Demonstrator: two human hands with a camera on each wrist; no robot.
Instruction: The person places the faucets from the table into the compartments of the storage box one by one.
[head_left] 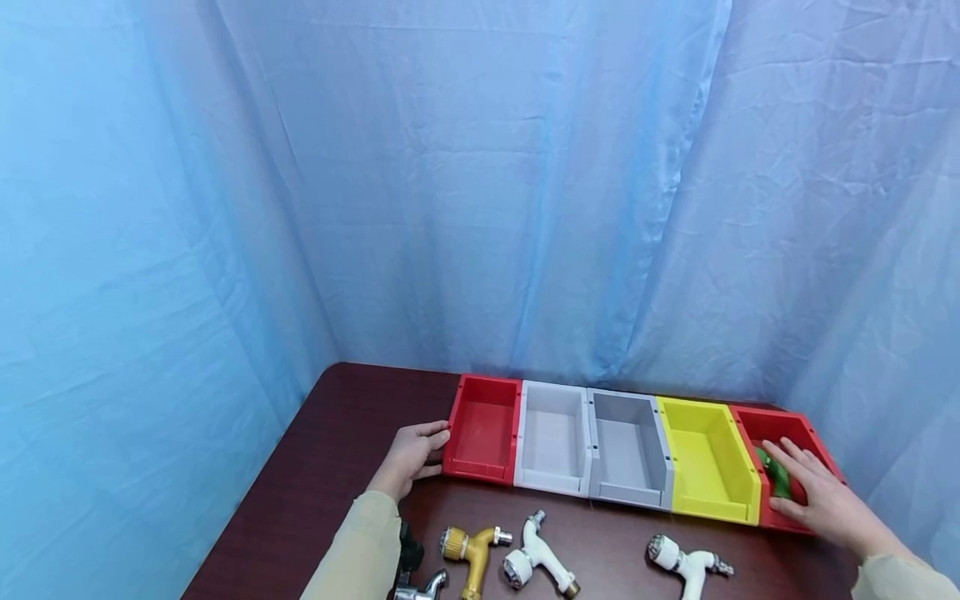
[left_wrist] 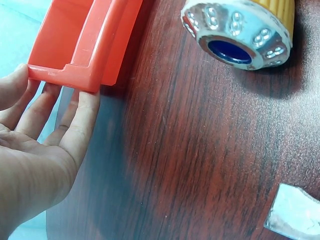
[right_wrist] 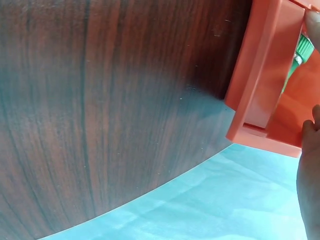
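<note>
At the left end of a row of joined bins, my left hand (head_left: 408, 457) touches the side of a red bin (head_left: 480, 429). In the left wrist view its extended fingers (left_wrist: 84, 117) lie against the bin's outer side, with the thumb at the rim. My right hand (head_left: 828, 504) is over the red bin (head_left: 802, 429) at the right end, fingers spread. Inside that bin lies a green tap (head_left: 776, 475), partly covered by the hand. The right wrist view shows the tap's ribbed green knob (right_wrist: 304, 48) close to the thumb.
Between the red bins stand a white bin (head_left: 551, 437), a grey bin (head_left: 626, 446) and a yellow bin (head_left: 705, 458). Nearer me lie a gold tap (head_left: 476, 554), two white taps (head_left: 540, 554) and a black-and-chrome tap (head_left: 420, 587). Blue curtains (head_left: 480, 208) surround the dark table (head_left: 330, 467).
</note>
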